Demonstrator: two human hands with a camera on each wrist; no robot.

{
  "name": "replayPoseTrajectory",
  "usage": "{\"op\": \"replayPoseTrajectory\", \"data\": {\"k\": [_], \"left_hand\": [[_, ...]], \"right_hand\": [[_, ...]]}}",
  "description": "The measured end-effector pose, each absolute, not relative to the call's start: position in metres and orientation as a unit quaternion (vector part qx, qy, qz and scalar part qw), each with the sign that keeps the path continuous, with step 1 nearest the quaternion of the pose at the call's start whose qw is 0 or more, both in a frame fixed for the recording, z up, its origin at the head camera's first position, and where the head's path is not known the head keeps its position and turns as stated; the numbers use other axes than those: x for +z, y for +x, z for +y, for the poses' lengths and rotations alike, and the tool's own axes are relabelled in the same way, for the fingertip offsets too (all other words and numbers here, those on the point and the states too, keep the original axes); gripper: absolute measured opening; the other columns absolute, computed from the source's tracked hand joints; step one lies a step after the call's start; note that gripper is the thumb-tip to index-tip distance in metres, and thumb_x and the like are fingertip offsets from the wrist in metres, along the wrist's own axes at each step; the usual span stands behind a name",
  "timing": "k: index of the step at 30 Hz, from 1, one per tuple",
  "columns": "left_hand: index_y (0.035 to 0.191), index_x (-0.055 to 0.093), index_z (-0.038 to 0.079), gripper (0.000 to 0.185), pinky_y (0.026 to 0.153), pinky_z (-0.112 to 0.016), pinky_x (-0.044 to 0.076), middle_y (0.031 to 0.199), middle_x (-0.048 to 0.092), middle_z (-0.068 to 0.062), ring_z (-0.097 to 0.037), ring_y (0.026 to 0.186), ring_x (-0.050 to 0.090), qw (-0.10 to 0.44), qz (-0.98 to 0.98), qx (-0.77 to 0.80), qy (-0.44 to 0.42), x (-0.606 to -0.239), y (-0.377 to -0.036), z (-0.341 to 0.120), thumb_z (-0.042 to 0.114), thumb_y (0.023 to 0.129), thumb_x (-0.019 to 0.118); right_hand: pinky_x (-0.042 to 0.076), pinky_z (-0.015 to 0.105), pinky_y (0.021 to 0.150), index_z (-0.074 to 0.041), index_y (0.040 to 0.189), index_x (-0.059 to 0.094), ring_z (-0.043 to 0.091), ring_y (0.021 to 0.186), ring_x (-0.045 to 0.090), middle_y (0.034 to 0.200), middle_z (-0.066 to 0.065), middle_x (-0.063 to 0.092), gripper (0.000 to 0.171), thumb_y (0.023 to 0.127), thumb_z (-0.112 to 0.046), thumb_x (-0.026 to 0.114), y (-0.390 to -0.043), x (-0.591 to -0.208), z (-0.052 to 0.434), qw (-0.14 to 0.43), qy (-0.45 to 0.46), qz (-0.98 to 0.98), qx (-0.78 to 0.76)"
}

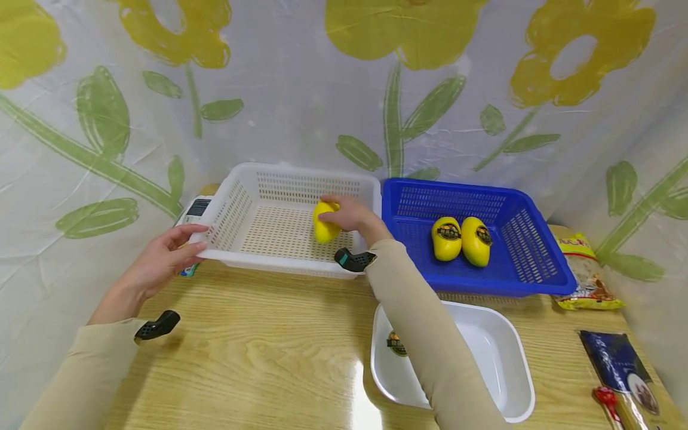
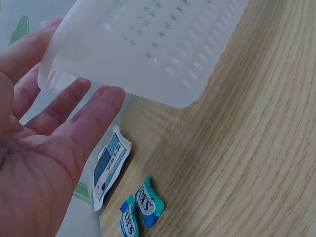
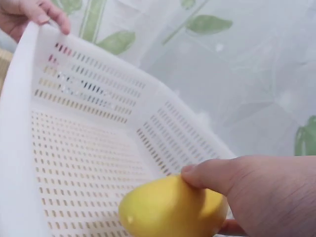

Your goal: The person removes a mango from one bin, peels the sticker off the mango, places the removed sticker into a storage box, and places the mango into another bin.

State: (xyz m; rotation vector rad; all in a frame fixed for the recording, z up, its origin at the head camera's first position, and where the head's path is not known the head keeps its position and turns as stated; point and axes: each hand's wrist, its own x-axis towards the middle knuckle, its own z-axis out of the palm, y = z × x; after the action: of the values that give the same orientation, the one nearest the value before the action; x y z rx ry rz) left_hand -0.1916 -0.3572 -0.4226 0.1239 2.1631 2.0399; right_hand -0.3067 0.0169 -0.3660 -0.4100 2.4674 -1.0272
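My left hand (image 1: 169,257) grips the left rim of a white perforated plastic basket (image 1: 290,266); the left wrist view shows its fingers under that rim. Inside the basket, toward its right end, my right hand (image 1: 355,216) holds a yellow mango (image 1: 325,232). The thumb lies across the fruit in the right wrist view, and the other fingers are mostly hidden. To the right stands a blue basket (image 1: 462,189) with two labelled mangoes, one on the left (image 1: 446,243) and one beside it (image 1: 475,240).
A white tray (image 1: 502,352) sits in front of the blue basket, partly covered by my right sleeve; a dark round label (image 1: 396,344) shows in it. Rightward lie a yellow snack bag (image 1: 586,272), a dark blue packet (image 1: 613,358) and a red-topped item (image 1: 605,395). Teal-wrapped candies (image 2: 149,203) lie at left.
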Motion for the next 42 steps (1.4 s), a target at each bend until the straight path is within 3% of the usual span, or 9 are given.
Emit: {"op": "replayPoseTrajectory", "data": {"k": [5, 11, 25, 34, 42], "left_hand": [[0.136, 0.046, 0.006, 0.039, 0.082, -0.019, 0.054, 0.134, 0.042, -0.004, -0.005, 0.099, 0.061, 0.077, 0.723, 0.685, 0.053, -0.423, -0.191, -0.358, 0.011, 0.099, 0.058], [0.137, 0.045, 0.006, 0.041, 0.082, -0.019, 0.053, 0.138, 0.038, -0.005, -0.004, 0.1, 0.06, 0.081, 0.722, 0.685, 0.048, -0.422, -0.191, -0.356, 0.012, 0.098, 0.059], [0.137, 0.043, 0.004, 0.043, 0.085, -0.021, 0.053, 0.14, 0.034, -0.008, -0.005, 0.103, 0.059, 0.087, 0.721, 0.685, 0.046, -0.419, -0.189, -0.355, 0.013, 0.098, 0.059], [0.138, 0.043, 0.005, 0.045, 0.084, -0.02, 0.053, 0.145, 0.029, -0.013, -0.004, 0.1, 0.06, 0.091, 0.736, 0.67, 0.035, -0.416, -0.189, -0.355, 0.016, 0.098, 0.06], [0.138, 0.043, 0.004, 0.045, 0.083, -0.021, 0.054, 0.143, 0.032, -0.011, -0.005, 0.099, 0.061, 0.092, 0.735, 0.671, 0.035, -0.417, -0.189, -0.355, 0.014, 0.098, 0.06]], "right_hand": [[0.051, 0.035, 0.086, -0.022, 0.151, 0.04, 0.025, 0.111, 0.049, 0.15, 0.011, 0.039, 0.058, 0.097, -0.026, 0.061, -0.305, -0.373, 0.007, 0.243, -0.144, 0.885, -0.371], [0.052, 0.032, 0.087, -0.023, 0.147, 0.046, 0.024, 0.112, 0.052, 0.152, 0.01, 0.039, 0.056, 0.094, -0.023, 0.066, -0.303, -0.387, 0.004, 0.253, -0.139, 0.883, -0.37], [0.05, 0.035, 0.093, -0.023, 0.148, 0.045, 0.026, 0.117, 0.051, 0.149, 0.014, 0.041, 0.059, 0.094, -0.016, 0.066, -0.301, -0.397, 0.008, 0.24, -0.09, 0.86, -0.441], [0.044, 0.039, 0.102, -0.023, 0.143, 0.052, 0.028, 0.126, 0.047, 0.147, 0.013, 0.045, 0.057, 0.09, -0.014, 0.071, -0.302, -0.397, 0.007, 0.211, -0.067, 0.87, -0.44], [0.039, 0.043, 0.107, -0.021, 0.146, 0.049, 0.03, 0.134, 0.039, 0.153, 0.013, 0.036, 0.052, 0.095, -0.019, 0.064, -0.301, -0.383, 0.011, 0.2, -0.089, 0.877, -0.427]]}}
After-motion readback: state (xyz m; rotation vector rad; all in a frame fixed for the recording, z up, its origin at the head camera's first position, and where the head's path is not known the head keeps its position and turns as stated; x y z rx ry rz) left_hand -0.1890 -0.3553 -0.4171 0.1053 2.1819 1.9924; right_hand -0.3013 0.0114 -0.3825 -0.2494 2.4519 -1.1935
